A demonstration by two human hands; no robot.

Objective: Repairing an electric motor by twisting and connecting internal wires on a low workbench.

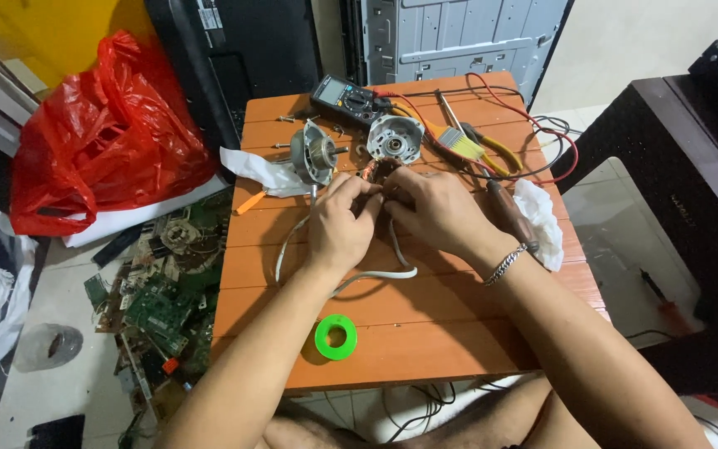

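My left hand (341, 223) and my right hand (434, 209) meet over the middle of a low orange wooden table (425, 333). Both pinch a small motor part with copper windings (378, 172), mostly hidden under my fingers. A white cable (376, 274) runs from under my hands and loops toward me. Just beyond my hands lie a grey motor rotor with its shaft (312, 153) and a round metal motor cover (395, 137). A metal bracelet is on my right wrist.
A black multimeter (345, 96) with red leads, a yellow-bristled brush (457, 138), pliers and a white rag (543, 223) lie at the table's far and right side. A green tape roll (336, 337) sits near me. Circuit boards (159, 299) and a red plastic bag (101, 137) are on the floor left.
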